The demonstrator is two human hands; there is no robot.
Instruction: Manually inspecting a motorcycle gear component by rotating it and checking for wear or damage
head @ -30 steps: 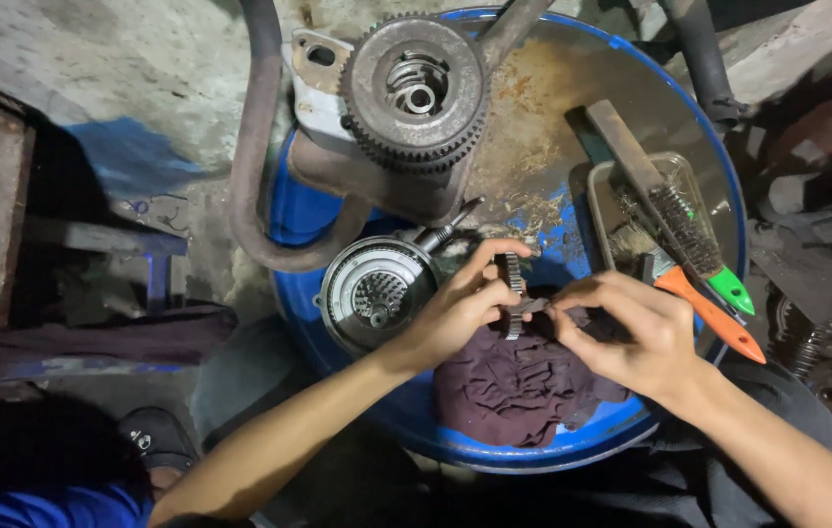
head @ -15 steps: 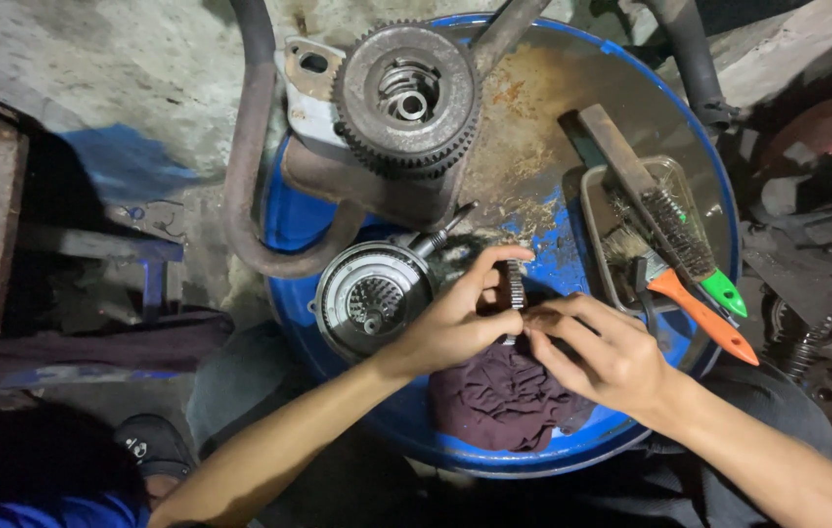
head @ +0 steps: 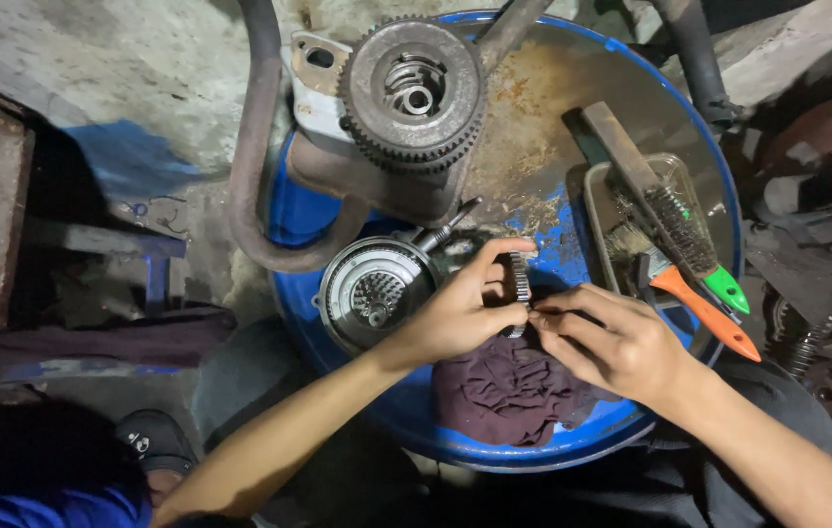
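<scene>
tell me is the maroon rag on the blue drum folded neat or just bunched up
Bunched up. The maroon rag lies crumpled in loose wrinkles on the blue drum top, just below both hands, with no flat folded edges showing.

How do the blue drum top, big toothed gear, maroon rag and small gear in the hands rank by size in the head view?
1. blue drum top
2. big toothed gear and maroon rag, too alike to rank
3. small gear

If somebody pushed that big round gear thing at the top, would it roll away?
Probably not: the big toothed gear lies flat on the blue drum, so it would likely slide. It looks like thick metal, so likely heavy and stiff.
</scene>
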